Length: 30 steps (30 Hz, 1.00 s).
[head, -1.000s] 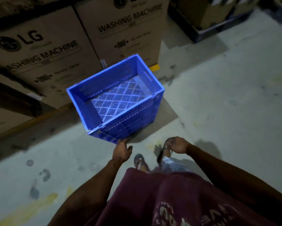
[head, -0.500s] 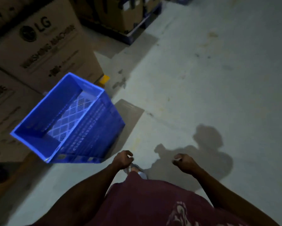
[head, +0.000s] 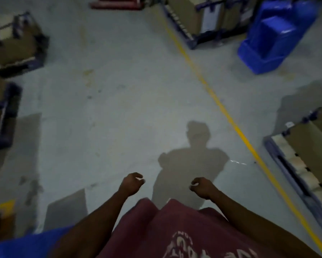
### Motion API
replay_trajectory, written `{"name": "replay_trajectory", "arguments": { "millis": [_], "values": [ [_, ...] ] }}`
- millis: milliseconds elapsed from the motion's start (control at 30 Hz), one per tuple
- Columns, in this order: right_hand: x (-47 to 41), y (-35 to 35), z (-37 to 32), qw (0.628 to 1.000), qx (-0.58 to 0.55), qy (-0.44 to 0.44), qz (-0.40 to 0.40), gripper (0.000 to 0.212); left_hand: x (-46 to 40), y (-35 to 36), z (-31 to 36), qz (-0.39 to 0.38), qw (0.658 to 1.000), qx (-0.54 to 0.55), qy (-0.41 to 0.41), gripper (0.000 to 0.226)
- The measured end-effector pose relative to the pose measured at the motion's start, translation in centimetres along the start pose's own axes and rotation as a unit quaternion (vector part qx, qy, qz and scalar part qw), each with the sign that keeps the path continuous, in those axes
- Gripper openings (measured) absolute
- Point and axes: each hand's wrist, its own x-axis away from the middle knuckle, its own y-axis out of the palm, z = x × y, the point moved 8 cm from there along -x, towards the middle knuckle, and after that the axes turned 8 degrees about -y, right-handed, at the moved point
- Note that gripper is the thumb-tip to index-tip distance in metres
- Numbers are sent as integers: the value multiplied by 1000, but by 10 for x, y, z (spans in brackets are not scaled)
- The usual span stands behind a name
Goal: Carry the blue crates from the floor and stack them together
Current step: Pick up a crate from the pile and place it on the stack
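fingers of the left hand [head: 131, 185] and right hand [head: 203, 187] are curled, holding nothing – low centre. blue crates [head: 271, 34] stand upper right on the floor [head: 119, 90]; another blue edge at lower left.

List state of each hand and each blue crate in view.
left hand: fingers curled, holding nothing
right hand: fingers curled, holding nothing
blue crates: on the floor at far right; too blurred to tell how many
blue crate: only an edge shows at lower left, not held
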Motion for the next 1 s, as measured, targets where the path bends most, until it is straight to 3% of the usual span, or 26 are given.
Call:
{"name": "replay_trajectory", "arguments": {
  "millis": [167,333,700,1000],
  "values": [
    [-24,-50,14,991,-120,30,50,43,-35,-1,161,-14,992,-41,120,28],
    [-84,-110,-5,982,-160,36,88,43,-102,-7,263,-53,986,-39,155,25],
    [-231,-317,-62,961,-195,106,163,42,-289,-66,443,-159,972,-83,154,20],
    [-342,-510,-90,935,-251,88,235,32,-389,-102,671,-165,973,-27,156,10]
  ]
}}
